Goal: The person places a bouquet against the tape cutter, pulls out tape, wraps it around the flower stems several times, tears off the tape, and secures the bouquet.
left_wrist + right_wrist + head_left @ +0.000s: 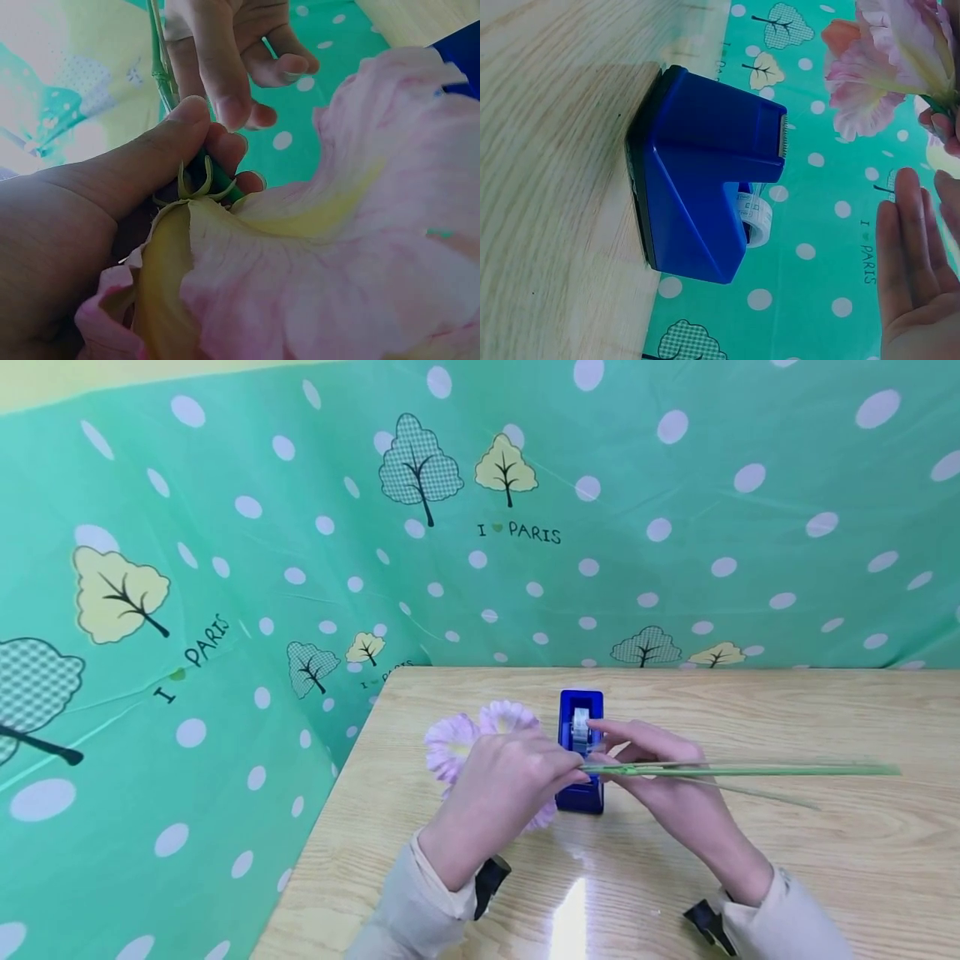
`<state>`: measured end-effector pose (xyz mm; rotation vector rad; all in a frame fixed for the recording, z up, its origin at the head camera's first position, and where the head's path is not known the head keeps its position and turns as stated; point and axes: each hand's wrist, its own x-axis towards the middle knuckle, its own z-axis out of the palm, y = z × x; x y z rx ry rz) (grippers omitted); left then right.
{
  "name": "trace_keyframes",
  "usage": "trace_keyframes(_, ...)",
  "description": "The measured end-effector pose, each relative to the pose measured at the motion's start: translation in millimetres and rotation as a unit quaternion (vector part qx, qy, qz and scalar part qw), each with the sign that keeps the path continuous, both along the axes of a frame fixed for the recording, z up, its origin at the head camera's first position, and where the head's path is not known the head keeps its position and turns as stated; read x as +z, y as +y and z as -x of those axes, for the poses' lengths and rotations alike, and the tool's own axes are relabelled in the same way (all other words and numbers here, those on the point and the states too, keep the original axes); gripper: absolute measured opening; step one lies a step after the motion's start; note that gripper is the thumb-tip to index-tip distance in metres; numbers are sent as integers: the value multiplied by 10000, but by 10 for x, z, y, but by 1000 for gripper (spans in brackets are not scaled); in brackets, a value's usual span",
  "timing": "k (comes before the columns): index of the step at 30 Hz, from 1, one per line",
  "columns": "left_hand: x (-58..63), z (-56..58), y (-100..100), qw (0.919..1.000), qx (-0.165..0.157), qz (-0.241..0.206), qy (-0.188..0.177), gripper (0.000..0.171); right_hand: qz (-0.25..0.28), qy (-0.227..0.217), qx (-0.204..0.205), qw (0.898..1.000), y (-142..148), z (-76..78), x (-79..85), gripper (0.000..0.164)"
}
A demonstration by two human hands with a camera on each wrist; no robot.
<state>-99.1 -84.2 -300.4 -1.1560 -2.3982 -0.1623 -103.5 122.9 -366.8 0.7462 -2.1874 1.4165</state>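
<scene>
My left hand [506, 785] grips the green stems [787, 770] of several artificial flowers just below the blooms. The pale pink-purple petals [450, 746] lie left of and beneath that hand, which partly hides them. In the left wrist view, one large bloom [360, 255] fills the lower right, and the thumb presses the stem. My right hand [678, 802] is close beside the stems, which run past it to the right. In the right wrist view its fingers [907, 247] are fairly straight; whether it touches the stems is unclear. Behind the hands stands a blue tape dispenser [581, 797].
The dispenser holds a roll of clear tape [757, 225] and has a serrated cutter [783, 135]. Under it is a light wooden table [825, 860]. A green dotted cloth [675, 568] with printed trees covers the back and left side.
</scene>
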Motion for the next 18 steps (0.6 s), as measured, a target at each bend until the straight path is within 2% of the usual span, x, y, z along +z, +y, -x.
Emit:
trace_keyframes(4, 1, 2, 0, 10000, -35, -14, -22, 12, -12, 404, 239, 9989, 5, 16, 0, 46)
trace_keyframes(7, 7, 0, -5, 9999, -75, -71, -17, 12, -43, 544, 341, 9979, 5, 23, -5, 42)
trace_keyframes(12, 21, 3, -12, 9997, -97, -185, 94, 11, -117, 394, 234, 9989, -2, 20, -9, 40)
trace_keyframes(18, 11, 16, -18, 9994, -6, -328, 100, 11, -109, -59, 81, 9999, -30, 2, 2, 30)
